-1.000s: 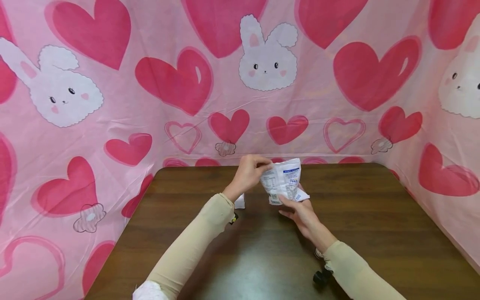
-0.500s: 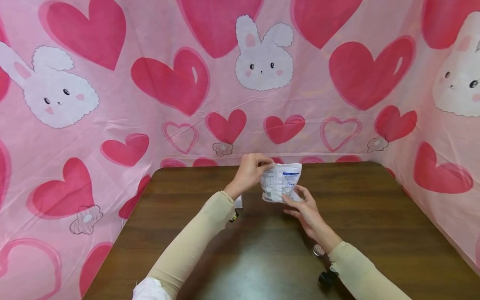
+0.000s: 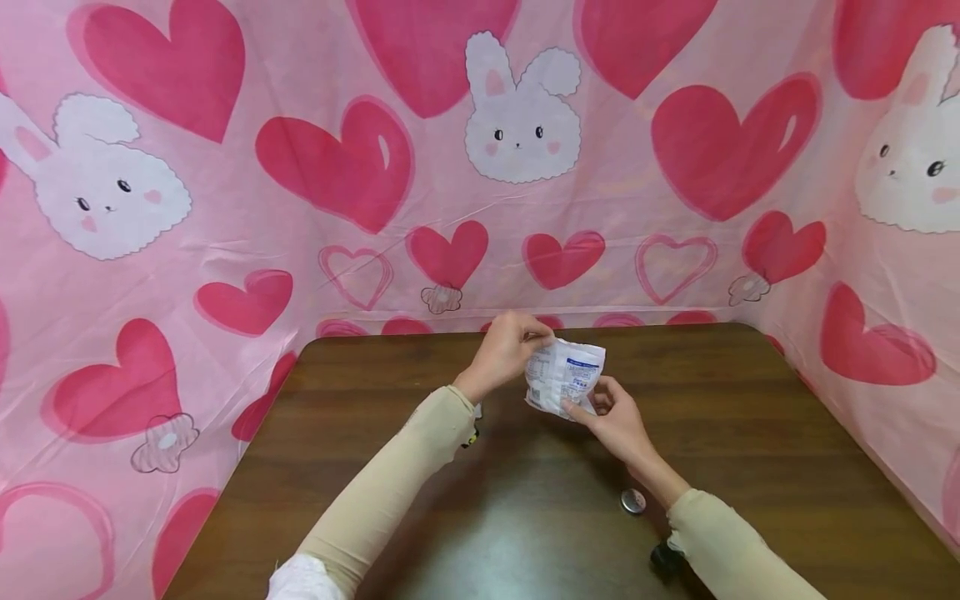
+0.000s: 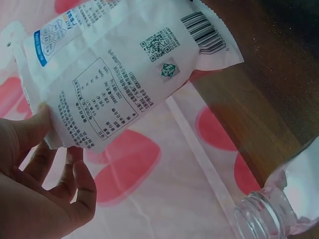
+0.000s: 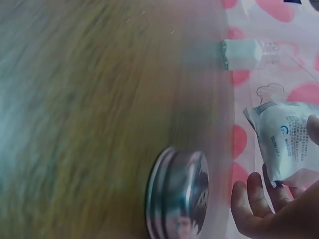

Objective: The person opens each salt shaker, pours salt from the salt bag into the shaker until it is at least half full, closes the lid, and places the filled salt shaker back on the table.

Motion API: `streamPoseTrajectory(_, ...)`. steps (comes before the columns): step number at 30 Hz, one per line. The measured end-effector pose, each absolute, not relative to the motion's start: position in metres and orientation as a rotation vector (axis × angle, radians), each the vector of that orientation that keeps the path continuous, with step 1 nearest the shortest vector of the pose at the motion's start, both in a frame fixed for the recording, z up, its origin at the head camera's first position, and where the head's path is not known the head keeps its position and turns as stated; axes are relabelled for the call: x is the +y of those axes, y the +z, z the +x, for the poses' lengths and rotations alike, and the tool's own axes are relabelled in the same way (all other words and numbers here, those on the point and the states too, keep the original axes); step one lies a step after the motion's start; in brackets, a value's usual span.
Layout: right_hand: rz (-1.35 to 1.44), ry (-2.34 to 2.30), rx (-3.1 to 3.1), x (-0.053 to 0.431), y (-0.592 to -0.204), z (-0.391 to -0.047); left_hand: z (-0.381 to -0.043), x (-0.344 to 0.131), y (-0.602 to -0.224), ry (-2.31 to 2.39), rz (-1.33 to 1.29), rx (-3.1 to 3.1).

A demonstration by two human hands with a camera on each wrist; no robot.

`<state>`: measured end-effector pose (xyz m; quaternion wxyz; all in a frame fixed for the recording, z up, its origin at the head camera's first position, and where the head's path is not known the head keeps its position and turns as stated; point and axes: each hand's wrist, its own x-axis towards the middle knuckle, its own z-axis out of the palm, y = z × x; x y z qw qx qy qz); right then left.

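A white printed bag (image 3: 567,375) hangs above the far part of the table between both hands. My left hand (image 3: 504,346) pinches its upper left corner; the left wrist view shows the bag's (image 4: 124,74) barcode and text side. At the lower right, my right hand (image 3: 618,423) grips the bag with the thumb in front and fingers behind. In the right wrist view the bag (image 5: 291,142) looks plump at its lower end. A clear glass bottle (image 5: 244,54) with white contents stands beyond it; in the head view my left arm hides most of it.
A metal lid with holes (image 5: 182,196) lies on the brown table (image 3: 525,517), near the right wrist; it is the small round lid (image 3: 633,501) in the head view. A black object (image 3: 666,560) sits against the right sleeve. Pink printed cloth (image 3: 525,208) surrounds the table.
The bag has moved slightly down, and its top edge tilts differently. My right fingers have shifted on its lower side. The lid has come out from behind the right forearm.
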<state>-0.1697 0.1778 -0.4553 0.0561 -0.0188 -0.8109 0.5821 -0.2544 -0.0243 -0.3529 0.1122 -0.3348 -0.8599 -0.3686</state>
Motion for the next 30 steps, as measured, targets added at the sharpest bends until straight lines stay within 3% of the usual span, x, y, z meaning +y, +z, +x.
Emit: streamPoseTrajectory(30,-0.069,1.367,-2.672,0.195,-0.453,-0.156,-0.252,0.006,-0.371,-1.102,-1.047,-2.484)
